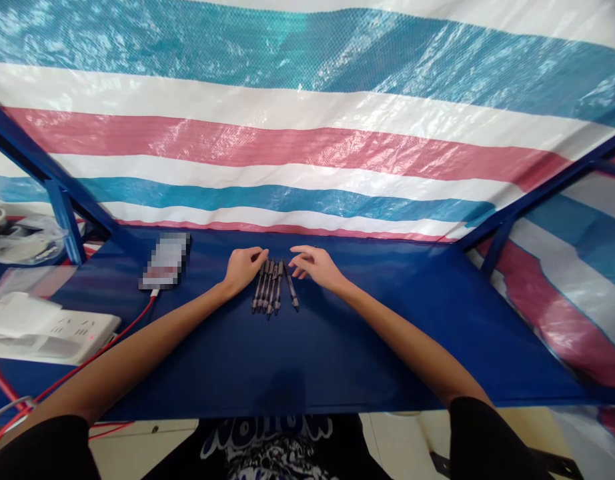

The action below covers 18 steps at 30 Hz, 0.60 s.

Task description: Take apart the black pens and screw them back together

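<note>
Several dark pens with clear barrels lie side by side on the blue table, tips toward me. One more pen lies slightly apart on their right, tilted the other way. At the upper left end of the row is my left hand, its fingers curled and pressed together; whether anything is between them is hidden. My right hand hovers just right of the separate pen, fingers loosely bent and spread, with nothing in it.
A phone, blurred out, lies at left with a red charging cable plugged in. Nearer the left edge sits a white power strip. Blue metal frame bars stand at both sides, and a striped plastic sheet hangs behind the blue table.
</note>
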{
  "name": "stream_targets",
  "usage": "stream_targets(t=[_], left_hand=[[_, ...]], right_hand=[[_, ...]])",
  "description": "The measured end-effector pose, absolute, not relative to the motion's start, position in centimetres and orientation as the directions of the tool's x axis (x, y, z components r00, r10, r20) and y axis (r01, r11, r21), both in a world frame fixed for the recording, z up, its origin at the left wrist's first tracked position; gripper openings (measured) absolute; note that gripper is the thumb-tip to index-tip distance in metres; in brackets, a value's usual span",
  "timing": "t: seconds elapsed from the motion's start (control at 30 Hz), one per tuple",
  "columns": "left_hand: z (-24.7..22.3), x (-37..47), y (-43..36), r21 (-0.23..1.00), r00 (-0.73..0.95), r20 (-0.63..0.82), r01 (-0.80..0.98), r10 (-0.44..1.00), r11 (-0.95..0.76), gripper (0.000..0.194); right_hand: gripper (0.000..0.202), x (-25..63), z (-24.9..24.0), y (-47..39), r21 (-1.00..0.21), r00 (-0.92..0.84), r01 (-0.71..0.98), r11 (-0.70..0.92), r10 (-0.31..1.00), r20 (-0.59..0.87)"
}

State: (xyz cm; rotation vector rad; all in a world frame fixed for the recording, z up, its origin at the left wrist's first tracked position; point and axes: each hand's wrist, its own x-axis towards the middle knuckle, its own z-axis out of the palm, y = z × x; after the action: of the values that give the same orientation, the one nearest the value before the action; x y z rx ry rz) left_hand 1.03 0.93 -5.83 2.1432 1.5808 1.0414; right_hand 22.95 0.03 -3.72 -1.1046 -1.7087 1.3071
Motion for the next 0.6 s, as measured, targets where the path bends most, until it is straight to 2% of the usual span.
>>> stream_targets(t=[0.1, 0.2, 0.37, 0.43, 0.6], left_hand=[[-5.8, 1.1, 0.9, 0.574, 0.184, 0.347, 0.734, 0.919, -0.364, 0.037], [-5.8, 1.1, 0.9, 0.529, 0.229, 0.362, 0.748, 0.904, -0.401, 0.034], [-6.0, 1.1, 0.9, 0.476, 0.28, 0.404, 0.749, 0.871, -0.461, 0.034], [-6.1, 1.1, 0.9, 0.471, 0.282, 0.416, 0.746, 0.864, -0.47, 0.035], [-6.2, 1.1, 0.7, 0.458, 0.286, 0.488, 0.72, 0.825, -0.521, 0.036]], right_hand=[[0.025, 23.0, -3.8, -0.3, -0.861, -0.403, 0.426, 0.277, 0.911, 0.093], [0.026, 22.7, -3.8, -1.1, -0.643, -0.433, 0.65, 0.404, 0.893, 0.123], [0.044, 21.7, -4.3, -2.4, -0.389, -0.47, 0.804, 0.45, 0.881, 0.049], [0.047, 21.6, -4.4, -2.5, -0.346, -0.454, 0.828, 0.441, 0.89, 0.048], [0.04, 21.8, -4.3, -2.3, -0.388, -0.41, 0.831, 0.399, 0.91, 0.059]])
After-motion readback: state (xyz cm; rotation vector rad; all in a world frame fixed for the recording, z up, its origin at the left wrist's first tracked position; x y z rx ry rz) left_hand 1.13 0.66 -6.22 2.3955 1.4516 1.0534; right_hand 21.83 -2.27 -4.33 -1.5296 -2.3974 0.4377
